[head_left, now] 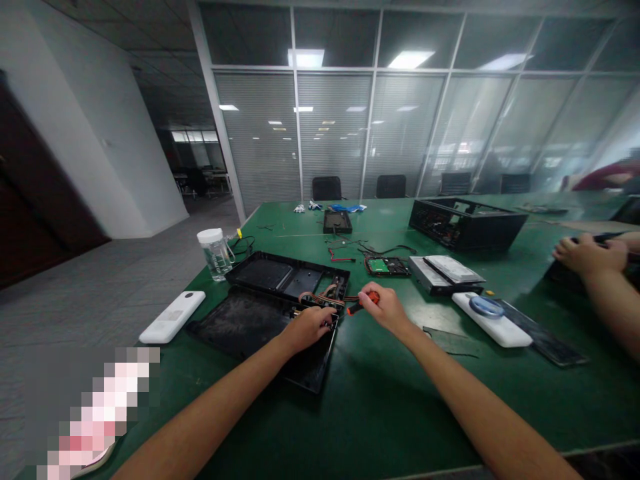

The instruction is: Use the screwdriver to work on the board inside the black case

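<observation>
A black plastic casing lies opened out in two halves on the table, its back half a shallow tray with raised edges. Multicoloured wires run through its right end. My left hand rests over that right end, fingers curled and pressed together on a small part I cannot make out. Just to the right, my right hand is closed around an orange and black screwdriver. The screwdriver points left towards the wires and my left fingers; whether its tip touches anything is not visible.
On the green table are a water bottle, white devices, a green circuit board, a silver drive and a black computer chassis. At right, another person's hands hold a dark object.
</observation>
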Motion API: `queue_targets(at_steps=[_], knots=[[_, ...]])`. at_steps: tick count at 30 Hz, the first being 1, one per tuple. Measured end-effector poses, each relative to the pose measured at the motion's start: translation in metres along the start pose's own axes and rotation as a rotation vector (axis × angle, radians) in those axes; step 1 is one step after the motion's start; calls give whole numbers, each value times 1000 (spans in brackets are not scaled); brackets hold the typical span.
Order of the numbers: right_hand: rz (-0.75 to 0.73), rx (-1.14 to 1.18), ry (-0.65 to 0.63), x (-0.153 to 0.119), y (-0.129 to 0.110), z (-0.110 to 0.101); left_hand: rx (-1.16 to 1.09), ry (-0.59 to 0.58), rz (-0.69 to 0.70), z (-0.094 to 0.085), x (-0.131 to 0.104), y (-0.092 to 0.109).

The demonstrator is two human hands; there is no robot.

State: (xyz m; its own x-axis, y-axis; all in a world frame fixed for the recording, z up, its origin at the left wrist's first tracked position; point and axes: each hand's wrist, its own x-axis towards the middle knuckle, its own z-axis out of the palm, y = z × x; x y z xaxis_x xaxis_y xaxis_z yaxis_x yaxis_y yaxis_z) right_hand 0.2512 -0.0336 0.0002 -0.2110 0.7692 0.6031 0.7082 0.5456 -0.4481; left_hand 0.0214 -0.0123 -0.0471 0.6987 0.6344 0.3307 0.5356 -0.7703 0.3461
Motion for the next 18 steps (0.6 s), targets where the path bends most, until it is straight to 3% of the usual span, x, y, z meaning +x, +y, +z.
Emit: queue_targets(at_steps=[4,9,15,18], knots=[[-48,-189,-75,5,-18,-9,5,0,-5,0,0,1],[-51,-584,-237,27,-68,-24,29,1,-13,-1,0,2],[-15,-649,-416,53,-98,-22,32,-21,-57,-2,1,4],[100,-719,-400,57,-101,-23,14,-30,-72,-4,1,6]])
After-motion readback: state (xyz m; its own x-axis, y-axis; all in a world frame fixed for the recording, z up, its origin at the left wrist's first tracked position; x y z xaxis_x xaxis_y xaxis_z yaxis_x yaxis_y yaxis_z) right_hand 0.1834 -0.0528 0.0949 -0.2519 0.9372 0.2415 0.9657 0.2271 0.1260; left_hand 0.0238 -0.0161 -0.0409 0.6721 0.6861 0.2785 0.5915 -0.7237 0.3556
